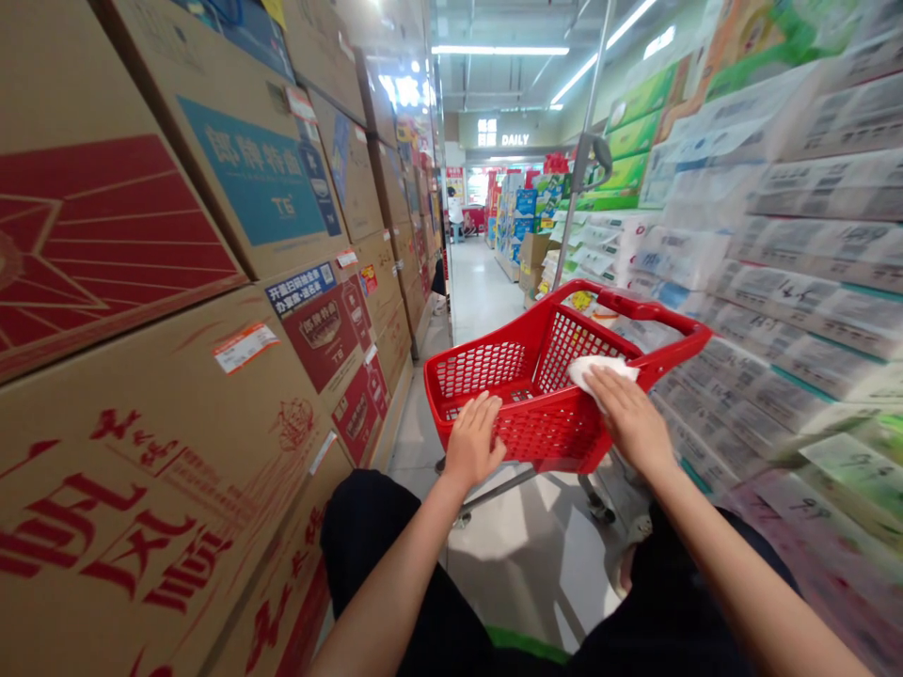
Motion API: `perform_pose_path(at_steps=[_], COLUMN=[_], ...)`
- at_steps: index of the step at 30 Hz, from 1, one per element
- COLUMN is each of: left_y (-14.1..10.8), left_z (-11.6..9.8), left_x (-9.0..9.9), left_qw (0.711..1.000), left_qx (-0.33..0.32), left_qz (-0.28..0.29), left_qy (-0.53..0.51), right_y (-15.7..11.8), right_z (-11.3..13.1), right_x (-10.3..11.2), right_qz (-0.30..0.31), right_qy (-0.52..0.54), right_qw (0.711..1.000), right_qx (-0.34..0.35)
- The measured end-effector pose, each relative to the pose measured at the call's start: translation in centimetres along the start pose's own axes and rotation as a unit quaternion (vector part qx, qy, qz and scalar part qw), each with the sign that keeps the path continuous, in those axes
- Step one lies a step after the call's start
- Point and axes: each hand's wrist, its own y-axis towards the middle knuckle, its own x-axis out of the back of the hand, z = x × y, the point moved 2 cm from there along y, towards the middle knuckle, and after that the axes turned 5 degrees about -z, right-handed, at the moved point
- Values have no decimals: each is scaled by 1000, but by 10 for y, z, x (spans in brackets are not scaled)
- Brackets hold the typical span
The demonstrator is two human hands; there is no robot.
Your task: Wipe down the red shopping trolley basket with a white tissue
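A small red plastic shopping cart [557, 423] stands in front of my knees, its perforated basket showing a bare inside. My left hand [474, 440] grips the near rim toward the left end, fingers over the edge and thumb on the outer side. At the handle end, my right hand [630, 414] presses a folded white cloth [603, 369] against the top rim. Fingers cover part of the cloth, which could also be a paper wipe. The red handle [667, 329] rises just right of that hand.
Stacked cardboard cartons [232, 451] wall the left side closely. Packs of tissue paper [811, 254] are piled along the right. A grey metal pole [575, 197] rises behind the cart. The tiled aisle [476, 282] runs ahead toward shelves and a distant person [455, 212].
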Motion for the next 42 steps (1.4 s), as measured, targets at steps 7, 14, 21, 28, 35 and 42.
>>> perform_pose_path(at_steps=[7, 14, 21, 28, 35, 42], left_y=[0, -1, -3, -5, -2, -2], left_z=[-6, -14, -17, -27, -26, -18], left_x=[1, -3, 0, -4, -8, -7], left_qw=[1000, 1000, 1000, 1000, 1000, 1000], left_qx=[11, 15, 9, 25, 18, 3], left_qz=[2, 5, 11, 11, 11, 0], left_qy=[-7, 3, 10, -11, -9, 7], right_y=[-26, -38, -45, -29, -27, -24], right_z=[-35, 44, 5, -36, 29, 92], right_x=[-5, -56, -20, 2, -33, -44], right_qz=[-123, -143, -58, -91, -68, -12], right_qy=[13, 87, 7, -75, -12, 130], right_qw=[976, 965, 993, 983, 985, 989], right_qx=[-181, -204, -101, -138, -157, -70])
